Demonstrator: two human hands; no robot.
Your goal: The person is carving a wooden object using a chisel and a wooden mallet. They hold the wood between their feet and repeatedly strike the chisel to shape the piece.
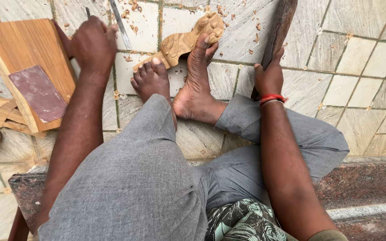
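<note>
The person sits on a low stone slab [367,183] over a tiled floor [358,67], both bare feet out in front. One carved wooden piece [179,42] lies on the tiles near the far edge of the view, pinned by the two feet: the right foot [197,80] presses on its middle and the left foot [150,78] touches its nearer end. The left hand [94,44] is closed around one thin metal chisel [120,24], whose blade sticks up past the knuckles, just left of the carving. The right hand [269,76], with one red band at the wrist, grips one long dark wooden mallet [279,27] that slants away to the far edge. At the left edge stands one flat wooden board [23,49] with one sheet of reddish sandpaper [39,93] on it. Wood chips [132,6] are scattered around the carving.
</note>
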